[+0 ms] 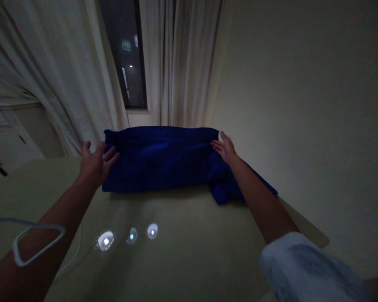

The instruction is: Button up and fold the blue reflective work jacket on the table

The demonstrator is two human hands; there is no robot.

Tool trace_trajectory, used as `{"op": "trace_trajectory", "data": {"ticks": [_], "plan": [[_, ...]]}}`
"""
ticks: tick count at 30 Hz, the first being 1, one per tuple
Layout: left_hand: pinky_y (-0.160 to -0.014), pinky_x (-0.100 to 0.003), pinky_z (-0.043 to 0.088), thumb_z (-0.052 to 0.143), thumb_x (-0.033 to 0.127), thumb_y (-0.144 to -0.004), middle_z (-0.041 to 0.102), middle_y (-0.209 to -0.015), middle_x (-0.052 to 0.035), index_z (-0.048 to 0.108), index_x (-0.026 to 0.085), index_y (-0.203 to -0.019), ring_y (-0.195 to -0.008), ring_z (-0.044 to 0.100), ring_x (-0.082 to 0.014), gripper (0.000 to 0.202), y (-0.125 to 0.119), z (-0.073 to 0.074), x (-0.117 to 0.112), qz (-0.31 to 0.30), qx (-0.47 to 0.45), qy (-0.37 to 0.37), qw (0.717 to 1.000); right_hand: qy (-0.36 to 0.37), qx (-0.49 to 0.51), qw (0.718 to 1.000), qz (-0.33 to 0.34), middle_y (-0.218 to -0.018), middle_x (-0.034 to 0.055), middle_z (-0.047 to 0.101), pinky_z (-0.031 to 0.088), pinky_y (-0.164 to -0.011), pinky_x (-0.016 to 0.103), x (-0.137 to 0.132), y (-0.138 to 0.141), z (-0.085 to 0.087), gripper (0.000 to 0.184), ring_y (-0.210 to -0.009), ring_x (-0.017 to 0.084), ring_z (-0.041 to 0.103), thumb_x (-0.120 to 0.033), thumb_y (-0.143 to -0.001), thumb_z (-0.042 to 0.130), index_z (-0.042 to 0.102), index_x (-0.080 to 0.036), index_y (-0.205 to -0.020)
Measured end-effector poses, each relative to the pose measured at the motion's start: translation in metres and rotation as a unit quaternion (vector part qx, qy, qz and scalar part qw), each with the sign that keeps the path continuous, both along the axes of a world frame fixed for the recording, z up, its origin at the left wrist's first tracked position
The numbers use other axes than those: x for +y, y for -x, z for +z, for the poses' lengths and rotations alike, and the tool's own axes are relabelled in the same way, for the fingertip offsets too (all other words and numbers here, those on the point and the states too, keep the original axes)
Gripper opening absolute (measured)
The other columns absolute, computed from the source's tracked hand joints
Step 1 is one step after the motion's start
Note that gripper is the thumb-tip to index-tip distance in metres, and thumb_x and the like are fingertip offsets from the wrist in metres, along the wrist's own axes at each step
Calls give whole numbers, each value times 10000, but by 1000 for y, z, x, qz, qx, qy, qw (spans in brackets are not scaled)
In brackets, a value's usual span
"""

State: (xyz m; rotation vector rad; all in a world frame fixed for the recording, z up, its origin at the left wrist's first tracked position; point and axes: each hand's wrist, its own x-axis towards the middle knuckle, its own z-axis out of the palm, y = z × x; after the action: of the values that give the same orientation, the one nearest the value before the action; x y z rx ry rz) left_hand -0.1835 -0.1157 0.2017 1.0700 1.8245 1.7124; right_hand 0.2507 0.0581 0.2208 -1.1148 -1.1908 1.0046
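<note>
From the head view, one blue towel (pixel 157 159) lies folded into a long band across a pale surface (pixel 176 260), its right end bunched. Both hands are open and grip nothing: the left hand (pixel 96 163) spreads its fingers against the towel's left end, while the right hand (pixel 226 149) rests at its far right corner. Working from both ends keeps the band straight and even. Counted: two hands, one towel, three small glowing round lights (pixel 131 236), one white cable (pixel 38 243) looped by the left forearm, one curtained window (pixel 122 54).
</note>
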Motion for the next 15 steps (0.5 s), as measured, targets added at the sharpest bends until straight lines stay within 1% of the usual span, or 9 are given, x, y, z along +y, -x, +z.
{"op": "trace_trajectory", "data": {"ticks": [2, 3, 4, 7, 8, 9, 11, 13, 15], "plan": [[-1009, -376, 566, 436, 442, -1060, 434, -1593, -211, 14, 183, -1607, -1281, 638, -222, 738, 5, -18, 20, -3, -8, 33, 999, -64, -126, 989, 31, -1363, 151, 679, 579, -976, 425, 8, 6, -24, 796, -1141, 257, 715, -559, -914, 686, 392, -241, -1582], [-1038, -410, 553, 524, 430, -1013, 431, -1590, -243, 79, 139, -1604, -1325, 612, -274, 795, 9, -33, 24, 6, -3, 60, 998, -111, -221, 966, 70, -1439, 162, 635, 539, -1048, 449, 4, 6, -42, 849, -1228, 279, 676, -518, -854, 761, 418, -235, -1577], [-1071, -470, 531, 611, 424, -947, 435, -1577, -282, 165, 93, -1587, -1370, 574, -349, 848, 13, -49, 25, 20, 7, 91, 996, -155, -325, 925, 118, -1499, 166, 592, 483, -1118, 470, -2, 6, -61, 894, -1322, 301, 616, -452, -796, 819, 442, -229, -1575], [-1128, -666, 411, 745, 431, -742, 460, -1494, -412, 420, -28, -1426, -1441, 423, -566, 885, 23, -96, 20, 55, 30, 191, 980, -211, -585, 751, 223, -1620, 168, 480, 296, -1245, 523, -26, 10, -115, 966, -1511, 339, 419, -234, -724, 824, 432, -225, -1607], [-1117, -699, 395, 751, 440, -699, 482, -1453, -438, 483, -39, -1351, -1437, 400, -605, 852, 27, -107, 19, 61, 35, 217, 974, -212, -635, 705, 234, -1644, 172, 449, 250, -1260, 535, -31, 14, -127, 980, -1536, 342, 381, -185, -724, 797, 409, -222, -1623], [-1091, -706, 409, 747, 444, -666, 517, -1406, -444, 537, -28, -1272, -1419, 411, -622, 797, 31, -115, 17, 63, 39, 236, 969, -211, -667, 674, 239, -1661, 178, 423, 215, -1268, 544, -35, 18, -137, 998, -1552, 342, 357, -152, -723, 775, 382, -219, -1639], [-991, -639, 508, 731, 426, -614, 630, -1265, -390, 621, 48, -1093, -1320, 533, -593, 620, 38, -125, 14, 49, 40, 256, 965, -214, -695, 642, 242, -1679, 182, 395, 167, -1279, 545, -38, 26, -147, 1040, -1565, 342, 339, -124, -711, 760, 341, -219, -1659], [-810, -505, 591, 717, 402, -571, 727, -1032, -263, 642, 150, -895, -1101, 687, -488, 417, 47, -129, 10, 11, 27, 261, 965, -208, -707, 637, 224, -1672, 183, 407, 155, -1284, 542, -37, 29, -150, 1074, -1560, 359, 350, -103, -682, 768, 342, -228, -1661], [-607, -390, 566, 725, 415, -541, 707, -775, -143, 609, 206, -740, -800, 719, -357, 311, 56, -132, 3, -37, 3, 263, 964, -189, -716, 644, 194, -1648, 197, 441, 197, -1272, 541, -35, 28, -151, 1078, -1535, 385, 391, -82, -671, 768, 357, -223, -1657]]}}
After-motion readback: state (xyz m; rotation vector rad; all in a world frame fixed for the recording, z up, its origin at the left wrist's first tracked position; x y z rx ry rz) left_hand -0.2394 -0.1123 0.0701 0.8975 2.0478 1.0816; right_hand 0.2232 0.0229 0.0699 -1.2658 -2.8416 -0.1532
